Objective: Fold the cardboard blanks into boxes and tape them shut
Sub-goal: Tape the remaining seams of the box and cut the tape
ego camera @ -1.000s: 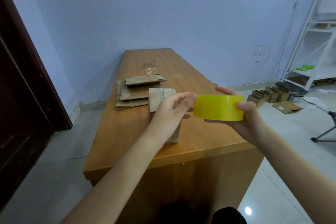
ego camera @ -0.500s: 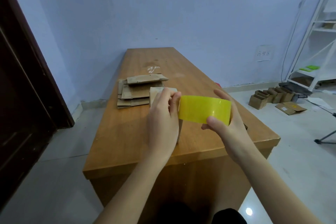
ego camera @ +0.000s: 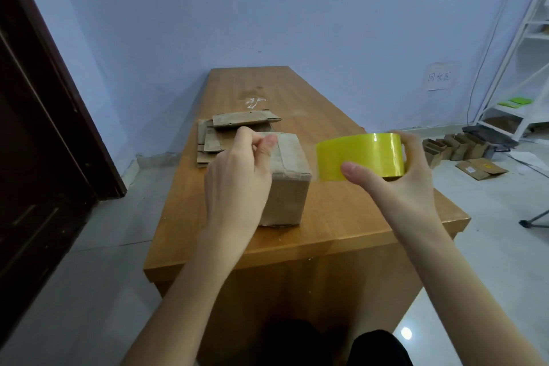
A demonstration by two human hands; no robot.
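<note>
Left hand (ego camera: 237, 184) first: thumb and forefinger are pinched together right over the top of the folded box (ego camera: 286, 184), and it looks like they hold the free end of the tape, though the clear strip itself is too faint to make out. Right hand (ego camera: 398, 187) has its fingers (ego camera: 355, 171) wrapped round the yellow tape roll (ego camera: 361, 156), thumb across the front, roll held in the air just right of the box. The box sits on the desk (ego camera: 341, 217) near the front edge, with the flat cardboard blanks (ego camera: 234, 134) stacked just behind it.

Here's the danger, I'd say: nothing is pressing the box down, so a tug on the roll could slide or tip it, and the top flaps could lift before the strip lands. A slack pull might let the tape fold onto itself or go down crooked off the seam. And if that pinch slips, the end snaps back onto the roll
</note>
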